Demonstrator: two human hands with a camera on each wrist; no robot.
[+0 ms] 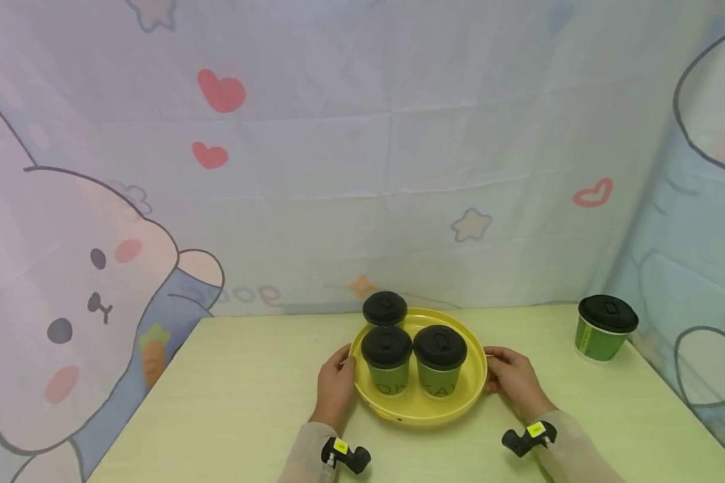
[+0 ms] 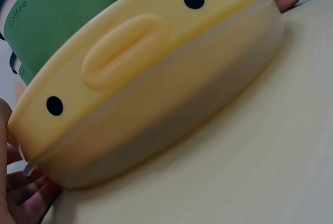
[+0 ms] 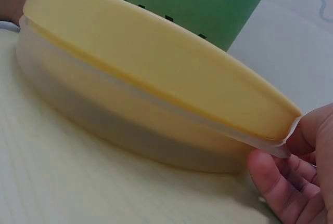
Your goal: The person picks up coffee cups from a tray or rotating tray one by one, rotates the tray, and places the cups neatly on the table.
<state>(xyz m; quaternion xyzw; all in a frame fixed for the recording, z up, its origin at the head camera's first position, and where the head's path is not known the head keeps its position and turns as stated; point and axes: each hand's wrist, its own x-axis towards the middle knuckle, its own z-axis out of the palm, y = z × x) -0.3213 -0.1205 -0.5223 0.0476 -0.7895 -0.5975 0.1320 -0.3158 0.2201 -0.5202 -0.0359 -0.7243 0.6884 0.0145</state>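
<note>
Yellow tray (image 2: 125, 52) under "Coffee for frien…" cup (image 2: 62, 26)

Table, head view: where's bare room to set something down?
Biggest patch: the table between its left edge and the left hand. Another: between the right hand and the lone cup. Crowded: the yellow tray, where three lidded cups stand close together.

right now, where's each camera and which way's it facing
Head: on the head, facing forward and down at the tray and cups; left hand, right hand and sleeves show.
Left wrist: on it, facing the tray's dotted side; both hands partly show.
Right wrist: on it, facing the tray's side; both hands partly show.
Wrist views share tray and cups.
</note>
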